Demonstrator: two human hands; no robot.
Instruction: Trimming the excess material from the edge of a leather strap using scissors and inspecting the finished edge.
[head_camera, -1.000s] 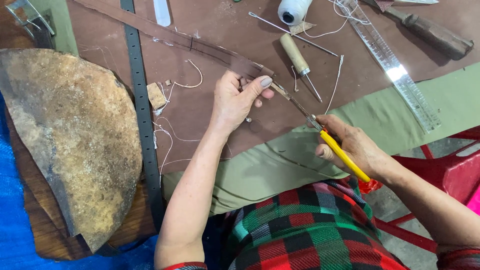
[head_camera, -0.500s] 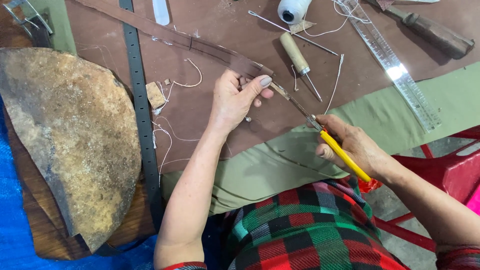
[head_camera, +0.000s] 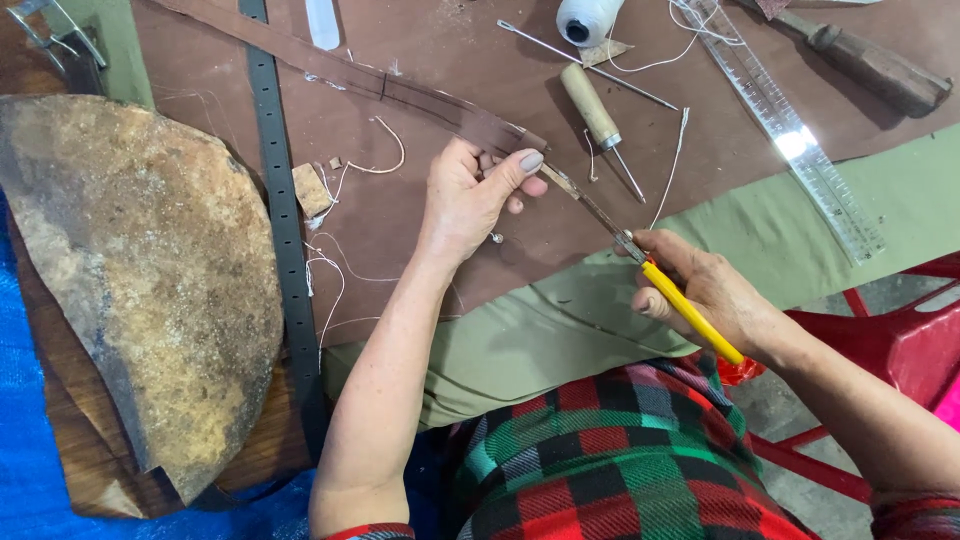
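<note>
Near brown leather sheet (head_camera: 420, 240) front edge: left hand (head_camera: 470, 200) pinching end of long leather strip (head_camera: 400, 90), right hand (head_camera: 700, 290) closed on yellow-handled utility knife (head_camera: 690, 312), blade at strip's tip; trimming apparently just begun.

1. Two hands at work: left hand (head_camera: 470, 195), right hand (head_camera: 700, 290).
2. One yellow-handled knife (head_camera: 690, 312), centre right.
3. One long brown leather strip (head_camera: 350, 70), running from the upper left.
4. One black belt (head_camera: 280, 220), left of centre.
5. One wooden-handled awl (head_camera: 592, 105), top centre.
6. One white thread spool (head_camera: 585, 18), top edge.
7. One clear ruler (head_camera: 790, 130), upper right.
8. One big stone slab (head_camera: 130, 270), left side.
</note>
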